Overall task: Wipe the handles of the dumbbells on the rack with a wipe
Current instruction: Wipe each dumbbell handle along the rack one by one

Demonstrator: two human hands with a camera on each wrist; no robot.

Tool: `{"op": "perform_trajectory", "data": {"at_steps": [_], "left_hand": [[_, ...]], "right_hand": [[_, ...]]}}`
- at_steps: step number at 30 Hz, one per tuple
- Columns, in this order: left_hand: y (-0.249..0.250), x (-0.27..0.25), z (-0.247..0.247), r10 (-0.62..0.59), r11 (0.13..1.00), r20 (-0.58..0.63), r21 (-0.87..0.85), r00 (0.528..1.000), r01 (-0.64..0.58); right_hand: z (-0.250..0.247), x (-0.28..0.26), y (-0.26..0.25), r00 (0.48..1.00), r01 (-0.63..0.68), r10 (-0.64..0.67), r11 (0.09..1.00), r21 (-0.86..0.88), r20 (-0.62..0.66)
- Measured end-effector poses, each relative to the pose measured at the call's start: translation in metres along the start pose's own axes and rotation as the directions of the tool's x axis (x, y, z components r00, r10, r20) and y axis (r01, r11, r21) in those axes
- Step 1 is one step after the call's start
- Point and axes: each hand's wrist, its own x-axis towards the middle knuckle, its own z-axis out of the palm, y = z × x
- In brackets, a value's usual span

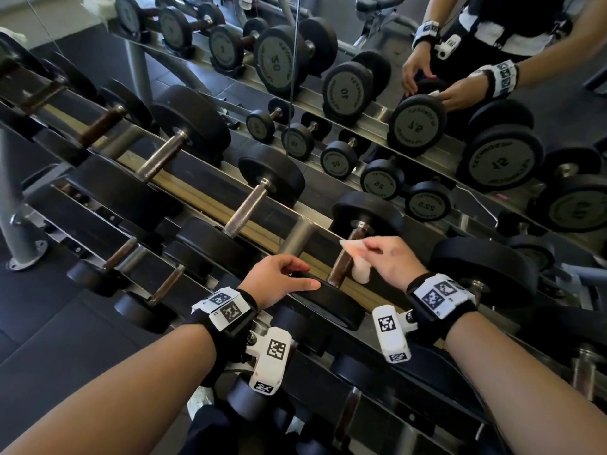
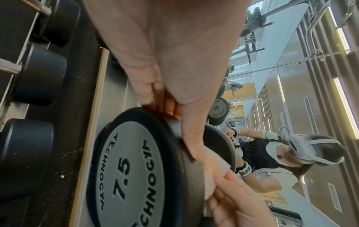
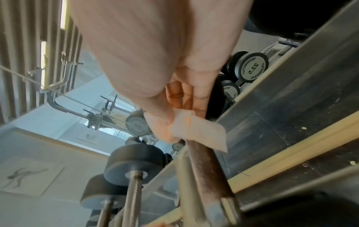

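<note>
A 7.5 dumbbell (image 1: pixel 331 302) lies on the top rail of the rack, its brown handle (image 1: pixel 343 262) between two black heads. My left hand (image 1: pixel 282 277) grips the near head (image 2: pixel 136 173), fingers curled over its rim. My right hand (image 1: pixel 391 257) pinches a white wipe (image 1: pixel 356 257) and holds it against the handle (image 3: pixel 207 165). In the right wrist view the wipe (image 3: pixel 202 132) drapes over the handle's upper part.
More dumbbells lie along the rack to the left, such as one with a steel handle (image 1: pixel 244 208), and another to the right (image 1: pixel 483 274). Lower rails hold smaller dumbbells (image 1: pixel 141 307). A mirror (image 1: pixel 427 93) behind the rack reflects the rack and my arms.
</note>
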Motion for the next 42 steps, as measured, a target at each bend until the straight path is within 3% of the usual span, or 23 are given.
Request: {"op": "perform_trajectory", "data": {"at_steps": [6, 10, 13, 18, 21, 23, 26, 29, 32, 34, 36, 39, 42], "left_hand": [[-0.003, -0.003, 0.004, -0.012, 0.999, -0.045, -0.053, 0.999, 0.010], [-0.002, -0.005, 0.006, -0.024, 0.997, -0.061, -0.077, 0.998, 0.019], [-0.002, -0.007, 0.009, -0.033, 0.994, -0.081, -0.104, 0.996, 0.024], [0.000, -0.011, 0.011, -0.043, 0.991, -0.116, -0.134, 0.992, 0.027], [0.001, -0.010, 0.011, -0.048, 0.992, -0.123, -0.125, 0.991, 0.032], [0.001, -0.009, 0.011, -0.049, 0.992, -0.119, -0.119, 0.992, 0.035], [0.001, -0.009, 0.011, -0.053, 0.992, -0.113, -0.116, 0.992, 0.040], [0.002, -0.008, 0.011, -0.053, 0.991, -0.113, -0.124, 0.992, 0.039], [0.003, -0.009, 0.011, -0.063, 0.989, -0.114, -0.139, 0.992, 0.047], [0.003, -0.010, 0.011, -0.067, 0.988, -0.112, -0.144, 0.991, 0.050], [0.002, -0.009, 0.012, -0.069, 0.988, -0.120, -0.149, 0.990, 0.051], [0.002, -0.009, 0.012, -0.075, 0.987, -0.125, -0.152, 0.989, 0.056], [0.002, -0.011, 0.012, -0.077, 0.985, -0.120, -0.162, 0.990, 0.057]], "right_hand": [[-0.028, 0.010, -0.027, 0.988, 0.089, -0.086, 0.996, 0.015, -0.130], [-0.030, 0.015, -0.039, 0.930, 0.202, -0.248, 0.961, -0.189, -0.271], [-0.017, 0.016, -0.032, 0.935, 0.236, -0.302, 0.922, -0.308, -0.186], [0.007, 0.018, -0.009, 0.992, 0.118, -0.108, 0.978, -0.170, 0.070], [0.003, 0.017, -0.005, 0.985, 0.146, -0.126, 0.973, -0.180, 0.117], [-0.004, 0.013, -0.003, 0.969, 0.230, -0.185, 0.922, -0.313, 0.167], [-0.010, 0.007, 0.000, 0.917, 0.392, -0.253, 0.716, -0.577, 0.310], [-0.012, 0.008, -0.006, 0.877, 0.450, -0.240, 0.716, -0.534, 0.417], [-0.014, 0.011, -0.014, 0.874, 0.396, -0.161, 0.783, -0.480, 0.459], [-0.017, 0.013, -0.017, 0.859, 0.392, -0.122, 0.782, -0.484, 0.497], [-0.021, 0.016, -0.019, 0.820, 0.424, -0.056, 0.728, -0.539, 0.569], [-0.026, 0.019, -0.019, 0.756, 0.524, 0.043, 0.560, -0.642, 0.653], [-0.027, 0.019, -0.018, 0.746, 0.518, 0.041, 0.591, -0.618, 0.665]]}}
